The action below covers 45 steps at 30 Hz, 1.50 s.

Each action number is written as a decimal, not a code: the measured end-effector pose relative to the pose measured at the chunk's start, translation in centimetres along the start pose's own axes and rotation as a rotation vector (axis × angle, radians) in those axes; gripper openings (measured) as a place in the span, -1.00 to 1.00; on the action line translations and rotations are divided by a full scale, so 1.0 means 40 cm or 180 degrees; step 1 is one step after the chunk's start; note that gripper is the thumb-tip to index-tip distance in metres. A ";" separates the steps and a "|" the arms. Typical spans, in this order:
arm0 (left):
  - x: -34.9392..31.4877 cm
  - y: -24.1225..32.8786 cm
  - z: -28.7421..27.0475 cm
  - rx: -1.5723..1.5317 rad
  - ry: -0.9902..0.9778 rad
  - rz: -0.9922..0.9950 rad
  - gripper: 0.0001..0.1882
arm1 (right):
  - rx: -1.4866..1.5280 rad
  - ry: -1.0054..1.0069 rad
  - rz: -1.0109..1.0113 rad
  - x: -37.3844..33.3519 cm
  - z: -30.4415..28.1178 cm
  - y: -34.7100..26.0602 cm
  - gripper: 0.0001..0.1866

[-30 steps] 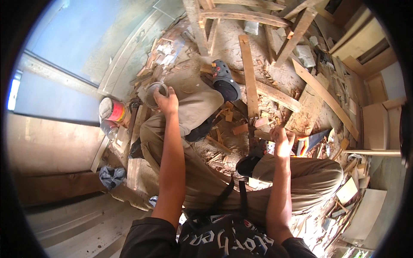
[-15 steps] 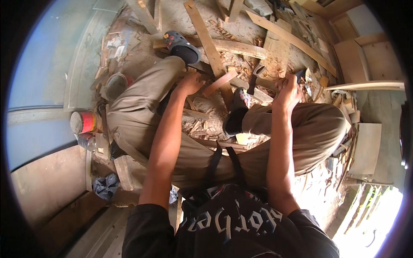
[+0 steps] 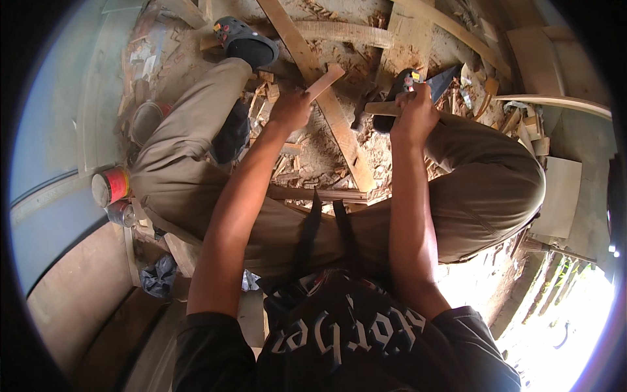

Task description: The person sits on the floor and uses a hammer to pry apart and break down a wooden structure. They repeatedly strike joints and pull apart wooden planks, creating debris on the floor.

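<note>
Left hand (image 3: 290, 110): off the knee since a second ago, fingers now closed on a short pale wooden strip (image 3: 324, 81)
Right hand (image 3: 413, 116): fingers wrapped round a wooden tool handle (image 3: 382, 108), raised to meet the strip, work seemingly starting

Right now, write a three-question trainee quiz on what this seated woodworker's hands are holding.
1. True or false: the left hand holds a short, pale, flat wooden strip.
2. What does the right hand grip? A) a red metal tin B) a wooden-handled tool C) a blue cloth
3. Fill in: the long pale wooden plank on the chip-strewn floor lies between the person's two ____.

Key
1. True
2. B; its dark head is too blurred to identify.
3. Hands; it runs diagonally between them.
</note>
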<state>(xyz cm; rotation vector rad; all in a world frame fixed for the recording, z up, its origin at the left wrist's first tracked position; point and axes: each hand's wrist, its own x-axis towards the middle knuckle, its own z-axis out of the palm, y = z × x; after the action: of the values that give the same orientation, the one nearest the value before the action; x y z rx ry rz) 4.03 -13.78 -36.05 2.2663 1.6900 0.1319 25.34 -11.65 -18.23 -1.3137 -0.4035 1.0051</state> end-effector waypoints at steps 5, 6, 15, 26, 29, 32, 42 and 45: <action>-0.011 0.067 0.102 -0.0194 -0.1293 -0.0525 -0.33 | -0.0102 0.0015 0.0182 0.013 0.002 0.021 -0.72; 0.010 0.068 0.095 -0.0768 -0.1699 -0.1181 -0.28 | 0.0017 0.0053 0.0153 0.028 -0.004 0.024 -0.73; 0.010 0.035 0.230 -0.4817 -0.1017 -0.2876 0.09 | 0.0183 -0.0022 -0.0101 0.075 -0.013 0.048 -0.77; -0.045 -0.171 0.193 -0.6163 0.2178 -0.3362 -0.58 | 0.0161 -0.0174 -0.0049 0.078 -0.004 0.080 -0.58; -0.075 -0.209 0.181 -0.4878 0.0980 -0.3098 -0.57 | 0.0171 -0.0210 -0.0039 0.073 -0.008 0.088 -0.62; -0.052 -0.160 0.114 -0.2886 0.0089 -0.2716 -0.47 | 0.0102 -0.0137 0.0039 0.073 -0.004 0.091 -0.67; 0.060 0.139 0.240 -0.2969 -0.0044 -0.2698 -0.43 | 0.0172 -0.0201 0.0074 0.066 -0.002 0.068 -0.64; 0.057 0.167 0.336 -0.3321 0.0254 -0.2851 -0.42 | 0.0229 -0.0244 0.0037 0.063 0.002 0.066 -0.61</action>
<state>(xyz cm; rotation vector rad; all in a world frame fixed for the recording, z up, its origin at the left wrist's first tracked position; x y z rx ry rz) 14.29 -15.91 -47.04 0.7034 1.8541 0.6890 25.66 -9.77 -21.36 -1.2169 -0.4147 1.0728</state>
